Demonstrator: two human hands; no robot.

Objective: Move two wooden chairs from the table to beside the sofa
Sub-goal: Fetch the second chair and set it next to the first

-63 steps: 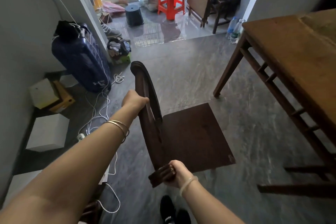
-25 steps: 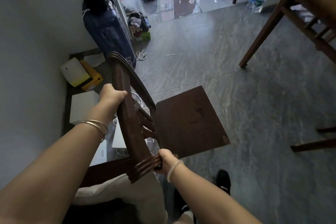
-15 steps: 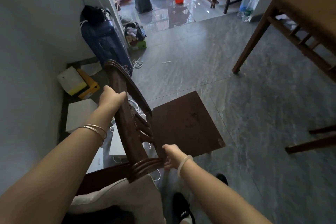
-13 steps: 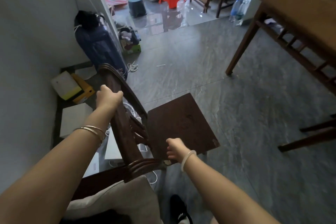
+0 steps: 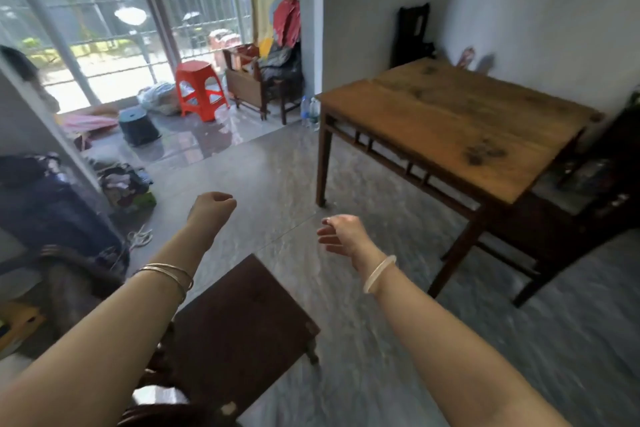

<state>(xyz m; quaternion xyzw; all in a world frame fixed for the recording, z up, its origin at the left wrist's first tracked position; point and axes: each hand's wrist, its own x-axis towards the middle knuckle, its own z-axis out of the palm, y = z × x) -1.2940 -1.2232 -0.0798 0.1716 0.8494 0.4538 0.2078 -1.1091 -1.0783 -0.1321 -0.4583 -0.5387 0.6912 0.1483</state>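
Hands (image 5: 211, 208) off chair (image 5: 242, 315) — both empty

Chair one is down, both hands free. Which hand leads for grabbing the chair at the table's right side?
Right, probably. The right hand is open and on the side of the table, nearer the second chair. The left hand hangs loosely curled above the placed chair, farther away.

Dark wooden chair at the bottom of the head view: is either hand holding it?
No: the left hand and right hand are both raised, empty, above the dark wooden chair.
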